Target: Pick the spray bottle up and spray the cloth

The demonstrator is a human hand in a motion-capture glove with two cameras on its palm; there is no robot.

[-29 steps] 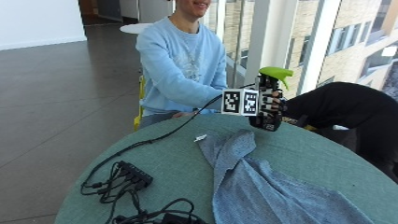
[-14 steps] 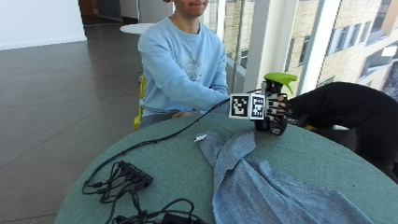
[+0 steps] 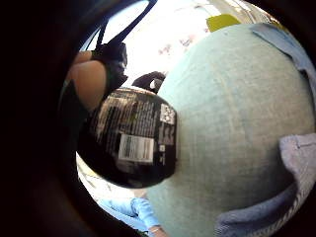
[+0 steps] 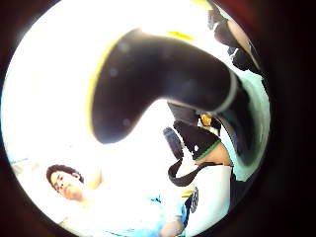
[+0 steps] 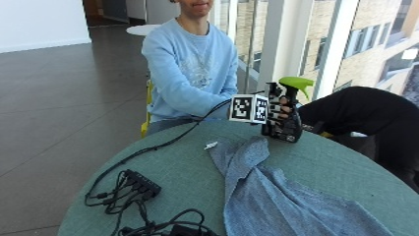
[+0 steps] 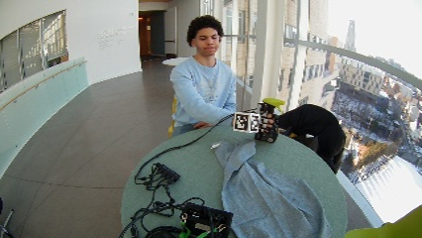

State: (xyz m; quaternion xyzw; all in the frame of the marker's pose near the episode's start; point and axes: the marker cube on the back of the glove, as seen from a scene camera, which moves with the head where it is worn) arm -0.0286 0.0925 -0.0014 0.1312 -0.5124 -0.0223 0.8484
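Spray bottle is being gripped by the gloved right hand, base apparently at the counter; cloth, just beside, is awaiting spraying.

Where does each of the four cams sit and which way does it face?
Outside view: across the table, facing the seated person; right hand grips the spray bottle.
Wide outside view: same side, higher and farther; whole table and cloth.
Little finger side palm view: looks out at the bottle's label over table and cloth; a strapped finger shows.
Thumb side palm view: faces the bottle's head; person beyond.
Shared: bottle in all four.
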